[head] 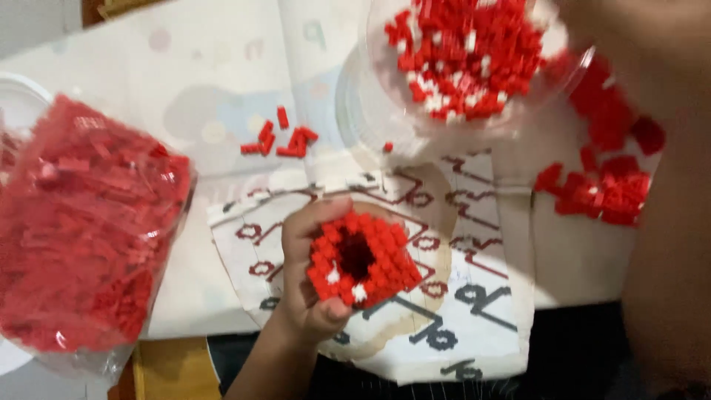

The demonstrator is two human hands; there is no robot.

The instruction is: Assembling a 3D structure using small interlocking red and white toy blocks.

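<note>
My left hand (pixel 307 285) holds a hollow red block model (pixel 363 258) made of tiny bricks, with a dark hole in its middle and a few white bricks. It hovers over a printed paper sheet (pixel 474 296). My right arm (pixel 666 222) fills the right edge, blurred and close to the camera. It reaches up toward a clear round tub (pixel 463 55) of red and white bricks at the top. The right hand itself is hidden or cut off at the top right corner.
A clear plastic bag (pixel 81 222) full of red bricks lies at the left. Several loose red bricks (pixel 281 139) sit on the pale tablecloth. Another heap of red bricks (pixel 607 185) lies at the right, partly behind my arm.
</note>
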